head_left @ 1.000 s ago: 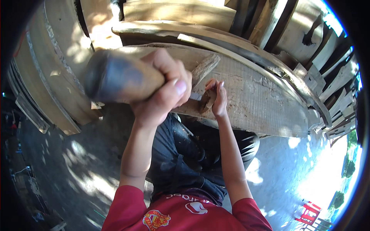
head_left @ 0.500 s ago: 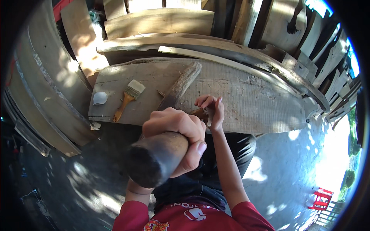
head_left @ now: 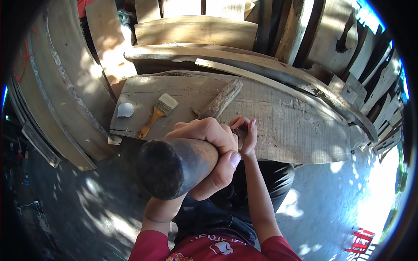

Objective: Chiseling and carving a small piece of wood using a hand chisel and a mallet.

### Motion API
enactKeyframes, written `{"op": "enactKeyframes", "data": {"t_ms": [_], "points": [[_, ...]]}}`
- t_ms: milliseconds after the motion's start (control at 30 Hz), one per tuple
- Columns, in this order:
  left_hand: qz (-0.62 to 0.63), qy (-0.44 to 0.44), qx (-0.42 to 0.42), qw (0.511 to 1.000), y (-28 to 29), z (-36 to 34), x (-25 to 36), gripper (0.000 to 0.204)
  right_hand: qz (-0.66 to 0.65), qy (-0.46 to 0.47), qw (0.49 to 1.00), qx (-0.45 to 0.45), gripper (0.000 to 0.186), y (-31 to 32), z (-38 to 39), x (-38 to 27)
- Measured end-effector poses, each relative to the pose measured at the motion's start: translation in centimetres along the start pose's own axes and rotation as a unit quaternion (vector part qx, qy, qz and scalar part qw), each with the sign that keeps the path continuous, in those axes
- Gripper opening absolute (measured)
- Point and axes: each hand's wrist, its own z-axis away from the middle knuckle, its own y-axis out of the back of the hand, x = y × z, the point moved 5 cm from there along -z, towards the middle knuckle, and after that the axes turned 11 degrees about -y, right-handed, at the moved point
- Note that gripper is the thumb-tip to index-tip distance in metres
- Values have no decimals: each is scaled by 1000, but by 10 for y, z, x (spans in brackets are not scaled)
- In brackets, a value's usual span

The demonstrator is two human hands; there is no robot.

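Note:
My left hand (head_left: pixel 213 152) is wrapped round a thick, rounded wooden handle (head_left: pixel 178 165) with a dark butt end, held up close to the camera. The far part of that tool is hidden behind my fist. Beyond it, my right hand (head_left: pixel 246 135) is low over the board, its fingers curled at a small brown wooden piece that my left hand mostly covers. A rough branch-like stick (head_left: pixel 222 100) lies on the wide wooden board (head_left: pixel 296 126), its near end behind my left fist.
A flat paintbrush (head_left: pixel 158 114) with a yellow-brown handle and a white curved piece (head_left: pixel 125 109) lie at the board's left. Long planks (head_left: pixel 196 31) stand behind and at the left (head_left: pixel 69 87). A thin strip (head_left: pixel 261 85) runs along the back. A red stool (head_left: pixel 360 240) stands far right.
The whole view has shifted, so the board and stick sit lower and further right. The handle in my left hand has swung closer to level. My right hand stays at the small piece.

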Motion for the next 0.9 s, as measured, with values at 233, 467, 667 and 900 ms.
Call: {"op": "enactKeyframes", "data": {"t_ms": [233,467,667,900], "points": [[-7,-33,-32,999,-1,-6,15,14,18,-12,1000,-11,73,-3,5,7],[45,-21,-33,998,-8,-4,7,11,-36,-16,999,-22,68,10,3,7],[63,-98,90,989,19,41,16,17,-64,207,960,175,40,42,20,-3],[-23,-126,135,983,49,69,10,14,374,194,901,100,47,39,77,-6]]}}
